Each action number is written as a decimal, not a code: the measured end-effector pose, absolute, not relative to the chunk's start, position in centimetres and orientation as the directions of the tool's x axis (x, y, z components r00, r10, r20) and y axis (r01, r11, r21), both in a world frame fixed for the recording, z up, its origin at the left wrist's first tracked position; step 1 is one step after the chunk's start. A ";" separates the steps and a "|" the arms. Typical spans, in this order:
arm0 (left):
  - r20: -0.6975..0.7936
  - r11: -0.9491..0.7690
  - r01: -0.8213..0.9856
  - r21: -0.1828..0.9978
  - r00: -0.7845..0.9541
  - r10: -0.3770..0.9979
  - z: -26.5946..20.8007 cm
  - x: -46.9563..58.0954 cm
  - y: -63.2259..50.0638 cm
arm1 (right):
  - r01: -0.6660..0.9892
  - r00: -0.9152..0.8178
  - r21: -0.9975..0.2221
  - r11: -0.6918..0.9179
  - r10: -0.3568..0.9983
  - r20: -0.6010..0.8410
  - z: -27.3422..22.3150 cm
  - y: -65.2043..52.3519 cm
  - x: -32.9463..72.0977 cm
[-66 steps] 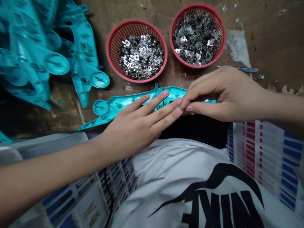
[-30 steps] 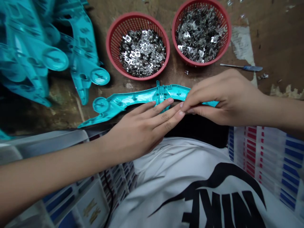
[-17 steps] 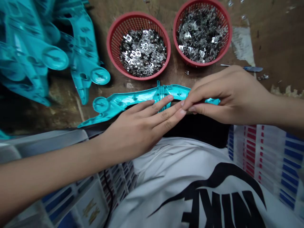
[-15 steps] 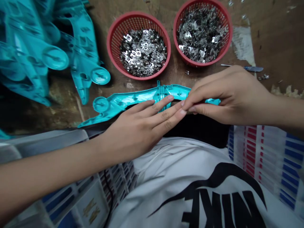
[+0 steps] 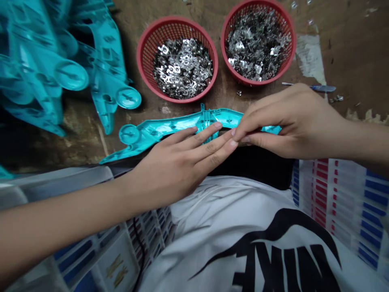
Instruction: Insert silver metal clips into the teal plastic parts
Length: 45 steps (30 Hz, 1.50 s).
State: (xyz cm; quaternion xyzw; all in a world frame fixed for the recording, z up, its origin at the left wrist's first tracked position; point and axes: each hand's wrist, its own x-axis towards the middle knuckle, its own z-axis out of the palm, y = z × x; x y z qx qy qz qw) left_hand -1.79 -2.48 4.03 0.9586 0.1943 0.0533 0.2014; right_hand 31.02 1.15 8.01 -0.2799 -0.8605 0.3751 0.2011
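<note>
A long turquoise plastic part [image 5: 170, 126] lies along the table's near edge, its right portion partly covered by my hands. My left hand [image 5: 188, 156] is open, fingers stretched out over the middle of the part. Its fingertips meet those of my right hand [image 5: 282, 125], whose thumb and fingers are pinched together at the part's near side. Whatever the pinch holds is hidden. Beyond the part stand a red basket [image 5: 142, 69] of small shiny metal clips [image 5: 182, 67] and a second red basket [image 5: 253, 82] of darker metal pieces [image 5: 258, 44].
Several turquoise parts [image 5: 45, 61] are heaped at the left. A small screwdriver [image 5: 322, 88] and loose metal bits [image 5: 336, 98] lie beyond my right hand. Plastic crates stand on both sides below the table, one crate [image 5: 346, 194] at right.
Hardly anything differs. Both hands keep the same place and pose on the turquoise part; the view has shifted very slightly.
</note>
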 end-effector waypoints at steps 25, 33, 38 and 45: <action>0.043 -0.874 0.354 0.331 0.920 0.389 4.3 -1.8 -2.1 | 0.437 -0.717 -0.744 0.506 0.695 0.052 8.9 1.3 31.0; 0.042 -0.854 0.352 0.384 0.917 0.397 4.4 -1.8 -2.0 | 0.447 -0.696 -0.798 0.404 0.718 -0.027 8.9 1.5 31.2; 0.069 -0.854 0.338 0.395 0.916 0.394 4.4 -1.8 -2.1 | 0.444 -0.692 -0.780 0.441 0.722 0.015 8.7 1.3 31.1; 0.048 -0.851 0.321 0.415 0.927 0.373 4.2 -2.0 -2.0 | 0.368 -0.752 -0.743 0.559 0.649 0.116 8.3 1.0 31.0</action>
